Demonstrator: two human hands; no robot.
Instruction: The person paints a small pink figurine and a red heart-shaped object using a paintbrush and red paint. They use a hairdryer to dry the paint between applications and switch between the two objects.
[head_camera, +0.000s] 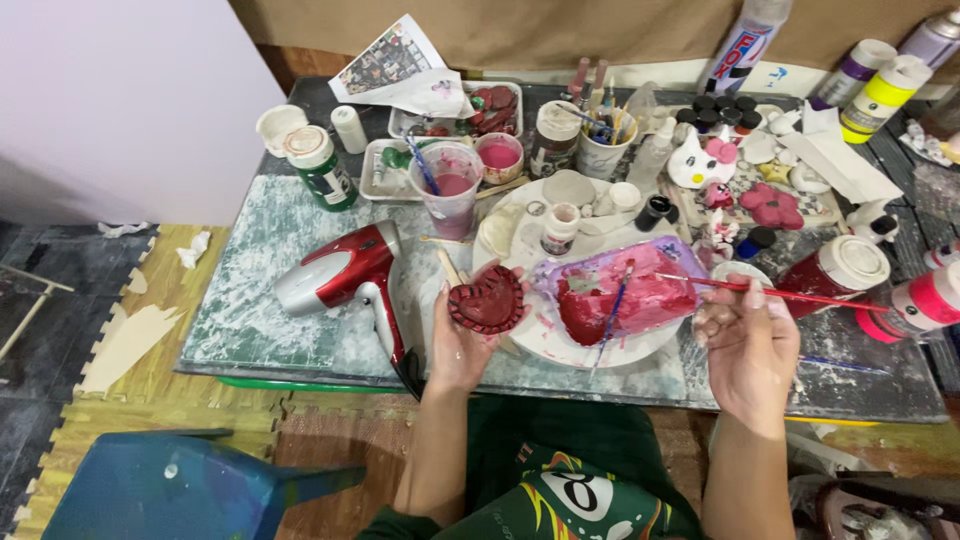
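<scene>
While wet: glossy red heart dish

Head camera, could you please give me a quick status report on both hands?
Left hand holds red heart dish. Right hand holds red brush, tip over paint tray. Hair dryer lies beside left hand.

The heart was a small dish-like piece with a scalloped raised rim, coated all over in dark red paint. It rested on the left hand's fingertips, tilted slightly towards the camera, above the table's front edge. The brush was thin with a red handle, lying nearly level, its tip over the red-smeared palette.
</scene>
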